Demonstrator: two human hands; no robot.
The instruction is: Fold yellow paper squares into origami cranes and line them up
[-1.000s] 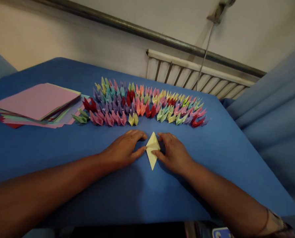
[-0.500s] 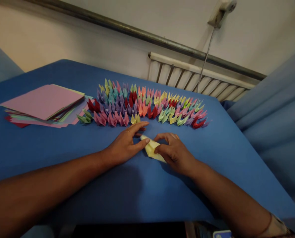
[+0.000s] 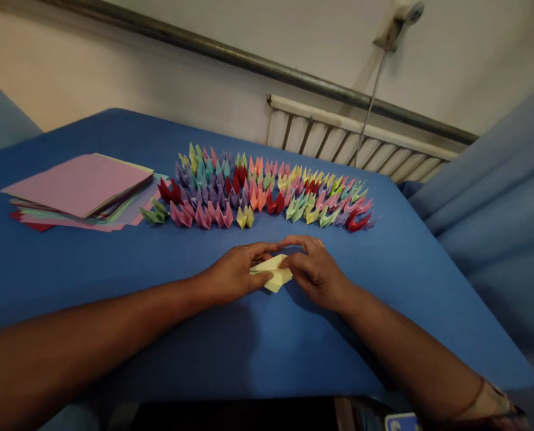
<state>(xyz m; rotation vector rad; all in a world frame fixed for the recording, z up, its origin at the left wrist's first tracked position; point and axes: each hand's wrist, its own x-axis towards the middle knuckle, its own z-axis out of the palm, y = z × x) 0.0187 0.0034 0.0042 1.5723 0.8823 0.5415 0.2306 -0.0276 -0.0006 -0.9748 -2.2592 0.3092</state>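
A folded piece of pale yellow paper (image 3: 276,281) lies between my two hands, low over the blue table. My left hand (image 3: 235,272) holds its left end, the thumb on top and the fingers behind it. My right hand (image 3: 318,275) pinches its right side with thumb and forefinger. At the far side of the paper the fingertips of both hands meet. Just beyond my hands a folded yellow paper crane (image 3: 245,217) stands at the front of many colourful paper cranes (image 3: 276,204) set in rows.
A stack of coloured square paper sheets (image 3: 81,182) lies on the left of the blue table (image 3: 181,353). Behind the table are a white radiator (image 3: 339,134) and a metal pipe (image 3: 231,57) along the wall. A blue curtain (image 3: 495,197) hangs at the right.
The yellow paper has turned and now points its left end into my left hand. My left hand has come down toward me, uncovering the yellow crane. The right hand has hardly moved.
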